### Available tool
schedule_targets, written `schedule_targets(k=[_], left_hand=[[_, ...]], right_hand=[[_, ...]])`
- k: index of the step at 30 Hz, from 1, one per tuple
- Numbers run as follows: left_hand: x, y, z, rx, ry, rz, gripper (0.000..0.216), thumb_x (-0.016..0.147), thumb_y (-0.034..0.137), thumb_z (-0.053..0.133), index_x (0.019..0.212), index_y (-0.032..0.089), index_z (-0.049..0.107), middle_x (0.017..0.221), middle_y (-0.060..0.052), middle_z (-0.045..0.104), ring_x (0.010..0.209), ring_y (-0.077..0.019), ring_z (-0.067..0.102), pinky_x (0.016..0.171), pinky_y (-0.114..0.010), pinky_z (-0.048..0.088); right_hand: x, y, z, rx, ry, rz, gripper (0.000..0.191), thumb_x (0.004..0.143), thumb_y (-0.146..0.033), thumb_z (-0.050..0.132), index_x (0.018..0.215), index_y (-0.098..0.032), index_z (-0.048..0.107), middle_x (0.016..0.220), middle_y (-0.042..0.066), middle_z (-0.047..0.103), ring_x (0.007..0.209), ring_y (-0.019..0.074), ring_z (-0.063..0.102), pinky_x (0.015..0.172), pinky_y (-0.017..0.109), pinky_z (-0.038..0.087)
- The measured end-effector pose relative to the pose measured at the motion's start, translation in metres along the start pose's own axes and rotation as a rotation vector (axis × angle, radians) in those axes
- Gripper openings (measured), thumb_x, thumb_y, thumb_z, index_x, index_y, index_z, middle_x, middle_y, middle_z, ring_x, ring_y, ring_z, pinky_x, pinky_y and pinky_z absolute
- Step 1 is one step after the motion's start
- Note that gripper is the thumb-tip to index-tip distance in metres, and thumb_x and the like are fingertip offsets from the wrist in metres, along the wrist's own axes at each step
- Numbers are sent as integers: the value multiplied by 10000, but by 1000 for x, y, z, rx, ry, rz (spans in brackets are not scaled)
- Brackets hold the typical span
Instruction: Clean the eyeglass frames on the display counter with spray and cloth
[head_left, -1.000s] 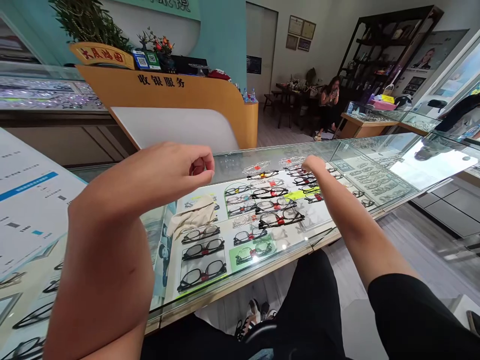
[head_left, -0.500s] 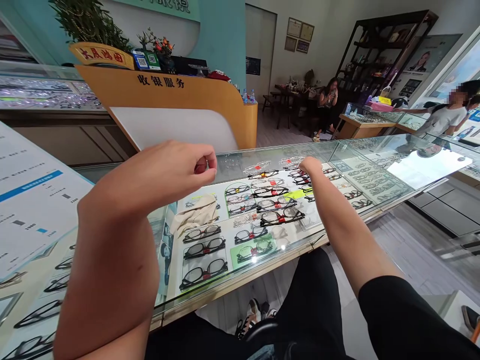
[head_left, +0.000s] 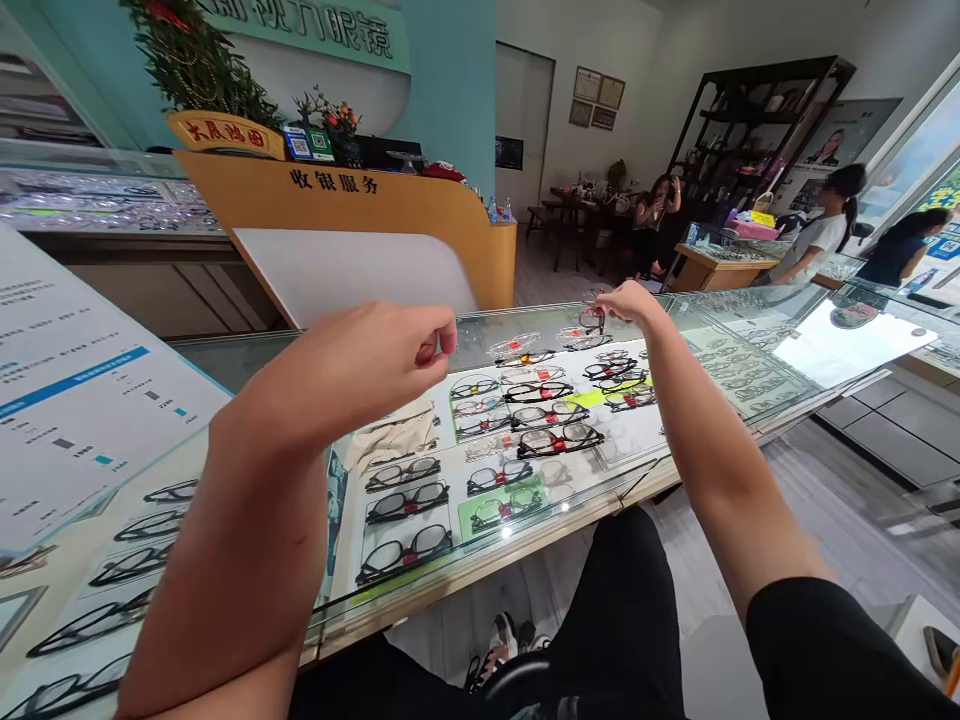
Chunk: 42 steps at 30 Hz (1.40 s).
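My right hand [head_left: 628, 302] pinches a pair of eyeglasses [head_left: 592, 318] and holds it raised over the far side of the glass display counter [head_left: 637, 492]. Loosely curled, my left hand [head_left: 386, 345] hovers above the counter's left part, with nothing visible in its fingers. Below the hands are rows of eyeglasses with red tags, among them a dark-framed pair [head_left: 560, 440] and a pair nearer me [head_left: 405, 553]. A beige cloth [head_left: 394, 437] lies left of the rows, partly beneath my left forearm.
A large white printed sheet [head_left: 82, 400] stands at the left, with more eyeglasses [head_left: 90, 622] below it. Beyond the counter is a wooden cashier desk [head_left: 420, 205]. A seated person [head_left: 656, 220] is at the back, and other people stand at the right.
My right hand has lifted a pair of eyeglasses up from the rows. My left hand has shifted slightly right and lower in view, still curled. The people at the right have moved.
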<state>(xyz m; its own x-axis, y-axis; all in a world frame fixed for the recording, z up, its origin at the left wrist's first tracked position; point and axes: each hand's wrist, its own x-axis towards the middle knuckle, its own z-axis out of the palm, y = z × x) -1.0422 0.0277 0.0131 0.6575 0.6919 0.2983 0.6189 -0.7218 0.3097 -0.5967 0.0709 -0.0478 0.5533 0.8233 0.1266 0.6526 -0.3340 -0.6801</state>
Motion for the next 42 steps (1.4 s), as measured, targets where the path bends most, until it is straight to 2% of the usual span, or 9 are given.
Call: schedule_targets(k=[6,9,13,15,18,21,25,37,42], left_hand=[[-5,26,1,-131,107,26,57,799,310,726,772,267,701,599,7,496,591,-181,405,656,-377,295],[2,8,22,-340,254,-3,190,864,444,773,807,265,800,598,32,365,612,-160,323,674,-368,273],[8,-39,69,-612,406,-165,260,778,503,869,822,249,837,589,59,284,630,-142,265,679,-366,230],[7,-60,92,-717,427,-217,309,725,515,907,834,235,836,571,70,304,622,-133,255,669,-357,238],[2,-79,121,-875,435,-244,390,782,565,908,943,215,852,636,30,519,653,-148,413,675,-342,351],[-1,-86,138,-1043,398,-256,509,840,640,913,1099,207,844,914,-51,766,827,-189,646,807,-350,516],[-2,-88,147,-1161,303,-256,667,793,703,970,1229,217,835,1258,-125,841,1116,-270,762,960,-383,597],[-2,-85,151,-1109,317,-282,526,855,647,880,1105,184,857,1054,-87,848,929,-239,765,946,-418,647],[-2,-82,153,-991,310,-250,571,798,662,955,1080,183,822,981,-65,815,939,-234,748,927,-394,637]], right_hand=[[-63,-56,46,597,-245,-304,232,919,-328,890,782,-157,812,558,-57,442,558,79,314,537,269,216],[-93,-75,78,834,-376,-362,264,851,-415,950,823,-179,836,609,-60,477,591,87,371,548,255,265],[-116,-86,114,1024,-531,-363,384,738,-532,1011,795,-205,817,724,-30,607,703,108,500,602,230,363],[-122,-88,129,1055,-584,-339,420,695,-561,1027,808,-211,824,785,-14,672,749,118,536,636,234,397],[-129,-88,145,1045,-635,-295,469,657,-610,1038,852,-226,851,851,1,731,808,140,574,692,257,425],[-136,-85,154,1004,-674,-286,488,654,-649,1036,844,-238,855,867,4,745,851,163,582,755,290,426],[-146,-81,156,941,-711,-309,498,691,-682,1009,832,-233,849,878,12,745,867,183,554,804,337,406],[-148,-77,161,897,-730,-342,463,687,-651,1018,809,-239,843,829,-6,726,849,189,529,841,359,393],[-148,-77,165,903,-757,-350,465,681,-641,1025,817,-233,846,844,-4,750,881,196,572,885,361,417]])
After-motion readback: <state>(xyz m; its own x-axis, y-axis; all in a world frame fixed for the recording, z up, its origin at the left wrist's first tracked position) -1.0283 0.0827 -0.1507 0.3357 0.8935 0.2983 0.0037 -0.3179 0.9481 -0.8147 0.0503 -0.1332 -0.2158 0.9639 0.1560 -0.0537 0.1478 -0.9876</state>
